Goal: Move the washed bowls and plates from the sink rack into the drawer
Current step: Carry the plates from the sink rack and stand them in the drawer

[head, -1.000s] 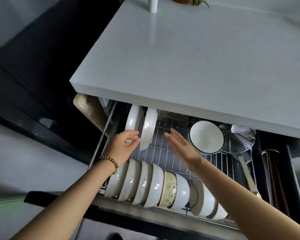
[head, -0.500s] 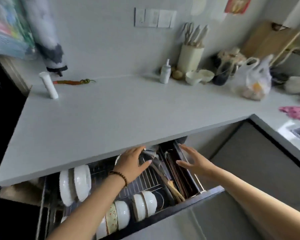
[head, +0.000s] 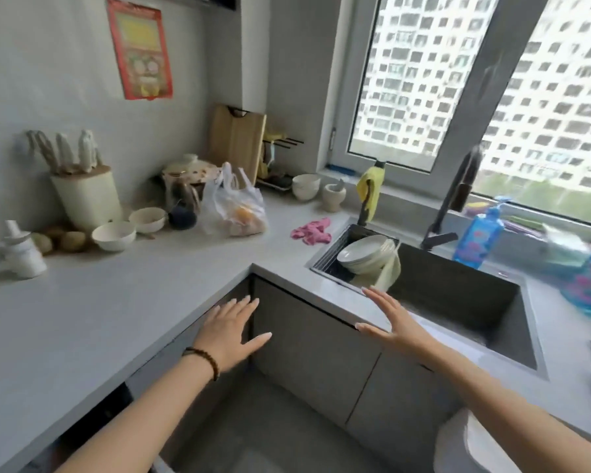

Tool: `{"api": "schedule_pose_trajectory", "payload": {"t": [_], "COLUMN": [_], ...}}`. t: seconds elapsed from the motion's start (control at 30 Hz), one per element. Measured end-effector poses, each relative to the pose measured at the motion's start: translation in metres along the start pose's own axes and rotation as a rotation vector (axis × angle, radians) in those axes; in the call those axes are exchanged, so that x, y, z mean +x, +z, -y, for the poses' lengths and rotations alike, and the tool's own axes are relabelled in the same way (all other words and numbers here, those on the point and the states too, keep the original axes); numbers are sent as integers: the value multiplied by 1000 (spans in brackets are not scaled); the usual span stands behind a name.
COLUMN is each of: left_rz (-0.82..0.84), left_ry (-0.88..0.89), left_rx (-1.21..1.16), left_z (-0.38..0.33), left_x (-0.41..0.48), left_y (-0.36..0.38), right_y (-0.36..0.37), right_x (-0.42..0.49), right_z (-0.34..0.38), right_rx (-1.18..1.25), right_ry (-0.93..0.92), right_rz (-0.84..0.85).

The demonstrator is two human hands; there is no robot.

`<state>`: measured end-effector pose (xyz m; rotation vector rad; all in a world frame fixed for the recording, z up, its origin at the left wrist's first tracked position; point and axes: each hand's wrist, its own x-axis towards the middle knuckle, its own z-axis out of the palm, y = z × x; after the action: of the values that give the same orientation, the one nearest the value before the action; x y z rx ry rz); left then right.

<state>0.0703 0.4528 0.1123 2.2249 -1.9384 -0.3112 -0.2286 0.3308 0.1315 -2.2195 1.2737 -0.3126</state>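
Observation:
A stack of white plates (head: pixel 365 256) lies in the wire sink rack (head: pixel 325 259) at the left end of the dark sink (head: pixel 458 302). A pale yellow cloth (head: pixel 389 273) hangs beside the plates. My left hand (head: pixel 231 331) is held out flat, fingers spread, in front of the grey cabinet corner and holds nothing. My right hand (head: pixel 394 322) is also flat and empty, over the counter edge just in front of the rack. The drawer is almost out of view at the bottom left.
The grey L-shaped counter (head: pixel 116 302) carries two white bowls (head: pixel 114 235), a knife block (head: pixel 86 196), a plastic bag of food (head: pixel 234 208) and pink gloves (head: pixel 313 230). A black tap (head: pixel 454 199) and blue soap bottle (head: pixel 476 240) stand behind the sink.
My view has swung up and right from the open drawer to the sink corner. Both hands left the drawer and now reach out empty toward the rack.

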Motion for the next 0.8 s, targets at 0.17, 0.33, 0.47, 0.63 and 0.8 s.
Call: {"api": "schedule_pose_trajectory", "payload": {"t": [0.17, 0.33, 0.47, 0.63, 0.8], "left_rz": [32, 80, 149, 197, 325], "left_ry": [68, 134, 167, 241, 283], "left_rx": [3, -13, -34, -78, -158], "left_z": [-61, -100, -110, -117, -138], "left_x": [116, 214, 301, 415, 497], "left_y": [20, 40, 62, 88, 120], "right_y": [-61, -81, -78, -75, -75], "right_x": [50, 122, 190, 269, 319], "right_z": [-83, -134, -161, -201, -239], "right_rx": [17, 43, 29, 11, -35], "right_ry": [91, 157, 175, 255, 319], "right_rz": [-55, -32, -7, 5, 26]}}
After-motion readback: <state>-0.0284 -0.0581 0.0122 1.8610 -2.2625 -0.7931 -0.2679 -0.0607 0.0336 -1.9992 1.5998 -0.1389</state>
